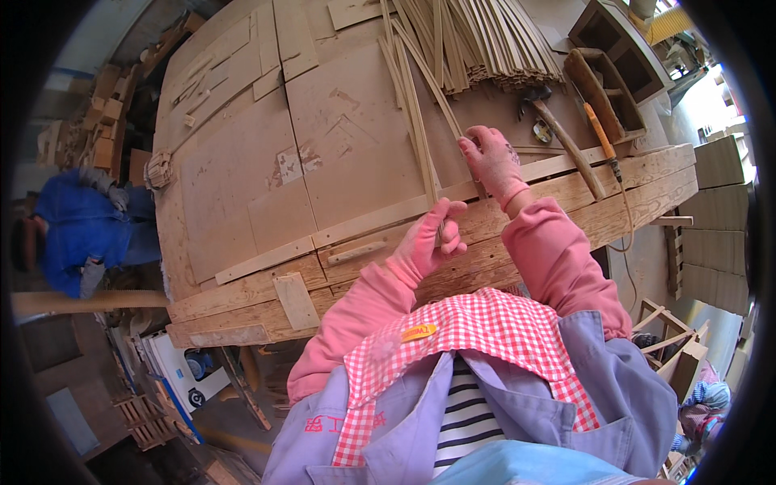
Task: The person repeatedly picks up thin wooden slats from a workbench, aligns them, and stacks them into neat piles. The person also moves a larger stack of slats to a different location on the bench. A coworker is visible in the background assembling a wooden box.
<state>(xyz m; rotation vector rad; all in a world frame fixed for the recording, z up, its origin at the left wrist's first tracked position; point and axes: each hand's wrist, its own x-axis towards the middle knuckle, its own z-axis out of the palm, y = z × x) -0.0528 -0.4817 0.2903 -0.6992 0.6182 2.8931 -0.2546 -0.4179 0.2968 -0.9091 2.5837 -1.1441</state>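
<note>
Both my hands wear pink gloves and are over the near edge of a wooden workbench [234,186]. My left hand [432,234] is closed around the near ends of a few long, thin wooden strips [419,141], which run away from me across the bench. To its right, my right hand [493,162] pinches the near end of another thin strip [436,89], its fingertips pressed together there. Beyond the hands lies a big pile of similar strips [493,40], fanned out at the far side.
Right of my right hand lie a hammer [566,137], an orange-handled corded tool [600,129] and a wooden open box [606,89]. Flat wood pieces [291,40] are on the far left. A person in blue [89,226] is beyond the bench's left end. Stacked boards [715,234] stand at right.
</note>
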